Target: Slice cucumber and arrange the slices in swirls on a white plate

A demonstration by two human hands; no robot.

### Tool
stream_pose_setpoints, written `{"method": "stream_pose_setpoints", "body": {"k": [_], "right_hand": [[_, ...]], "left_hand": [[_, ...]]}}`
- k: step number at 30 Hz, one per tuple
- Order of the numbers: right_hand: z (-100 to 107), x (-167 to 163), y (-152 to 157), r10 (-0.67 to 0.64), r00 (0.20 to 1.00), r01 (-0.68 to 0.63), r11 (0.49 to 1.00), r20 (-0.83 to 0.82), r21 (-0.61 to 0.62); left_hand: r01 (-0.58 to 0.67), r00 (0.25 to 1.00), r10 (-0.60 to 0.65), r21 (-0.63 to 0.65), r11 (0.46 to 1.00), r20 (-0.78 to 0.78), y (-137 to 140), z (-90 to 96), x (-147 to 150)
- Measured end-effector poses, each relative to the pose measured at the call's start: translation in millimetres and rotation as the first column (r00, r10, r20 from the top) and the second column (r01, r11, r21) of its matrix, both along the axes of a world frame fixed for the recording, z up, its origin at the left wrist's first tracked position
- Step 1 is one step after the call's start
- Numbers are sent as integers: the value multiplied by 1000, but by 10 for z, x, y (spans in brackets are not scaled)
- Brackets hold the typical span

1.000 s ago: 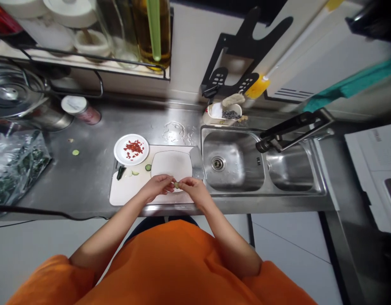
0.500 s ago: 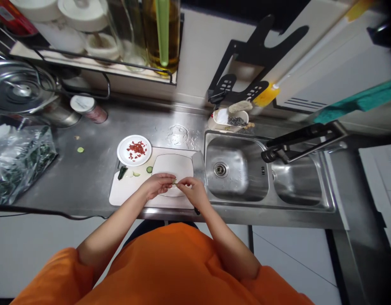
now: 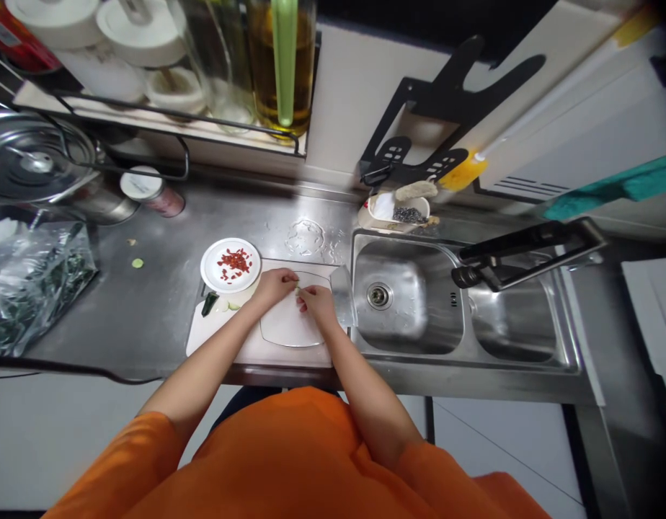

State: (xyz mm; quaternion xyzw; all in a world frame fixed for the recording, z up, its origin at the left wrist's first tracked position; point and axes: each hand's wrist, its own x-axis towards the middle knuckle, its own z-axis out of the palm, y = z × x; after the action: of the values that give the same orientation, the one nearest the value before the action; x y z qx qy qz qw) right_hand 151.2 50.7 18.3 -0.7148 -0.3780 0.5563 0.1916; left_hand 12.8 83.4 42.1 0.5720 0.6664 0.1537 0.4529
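Note:
My left hand [image 3: 279, 285] and my right hand [image 3: 316, 301] meet over the far part of a white square plate [image 3: 290, 324] with a thin dark rim. Their fingertips are pinched close together on a small green vegetable piece [image 3: 297, 287], too tiny to make out well. Under the plate is a white cutting board [image 3: 208, 335]. A dark green cucumber end [image 3: 208, 303] and pale green cut bits [image 3: 232, 306] lie left of the plate. Just right of it rests a cleaver blade [image 3: 342, 297]; my right forearm hides its handle.
Chopped red pieces fill the middle of a round white plate [image 3: 206, 267] at the board's far left corner. A double steel sink [image 3: 409, 288] with a black faucet [image 3: 506, 252] is on the right. Left are a plastic bag of greens [image 3: 41, 281] and a shaker jar [image 3: 152, 191].
Both hands have moved away from me, from the plate's near half to its far part, still pinched together. The round cucumber slice near the plate's left corner is now out of sight.

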Motion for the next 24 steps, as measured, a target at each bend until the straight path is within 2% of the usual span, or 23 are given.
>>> {"method": "stream_pose_setpoints", "body": {"k": [6,9,12,16,21,24], "right_hand": [[44,-58,139,57,985,-59,998,164,8],[25,-62,143,80,976,-82,997,204,2],[5,-61,144,122,947,-131,991,298,11],[31,-60,154,174,859,-222,974,481,44],[105,-42,123,242,803,-301,953,545,20],[125,-6,38,273,762,-387,919,587,76]], "left_hand": [[179,976,-155,155,972,-155,130,-57,43],[228,958,-189,174,958,-215,139,-89,55],[249,945,-199,175,953,-259,129,-97,69],[258,923,-189,173,951,-336,93,-88,90],[232,912,-139,206,951,-387,34,-102,71],[240,922,-139,252,937,-362,-16,-108,8]]}}
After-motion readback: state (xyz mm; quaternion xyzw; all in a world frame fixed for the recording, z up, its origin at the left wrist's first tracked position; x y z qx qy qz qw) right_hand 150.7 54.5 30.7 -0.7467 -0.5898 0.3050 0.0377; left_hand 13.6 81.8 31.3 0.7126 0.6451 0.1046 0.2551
